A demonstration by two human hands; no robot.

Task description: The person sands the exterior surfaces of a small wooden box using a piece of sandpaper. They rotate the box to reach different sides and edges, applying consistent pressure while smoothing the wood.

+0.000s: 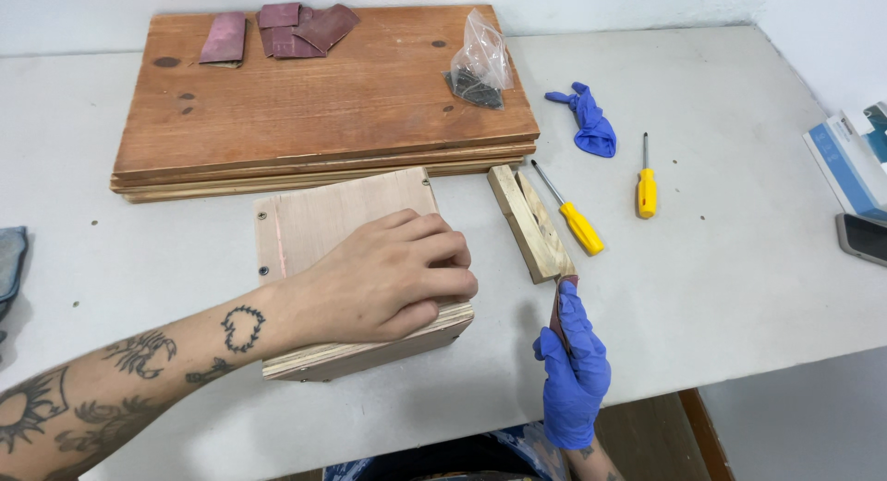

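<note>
On the table [702, 287], just in front of the stack of wooden boards [323, 121], sat a small plywood box [319, 231]. The bare left hand [383, 278] lay flat on its lid with fingers curled over the right edge, seemingly to hold it from sliding. Right of the box, the blue-gloved right hand [573, 365] pinched a folded piece of reddish sandpaper [560, 305] upright, its top corner near a short wooden block [528, 222]. Beyond that block lay two yellow-handled screwdrivers [577, 224] and a crumpled blue glove [589, 122]. Farther from the box, on the boards, rested spare sandpaper sheets [291, 30] and a clear bag of dark screws [480, 70], handy but clear of the hands.
</note>
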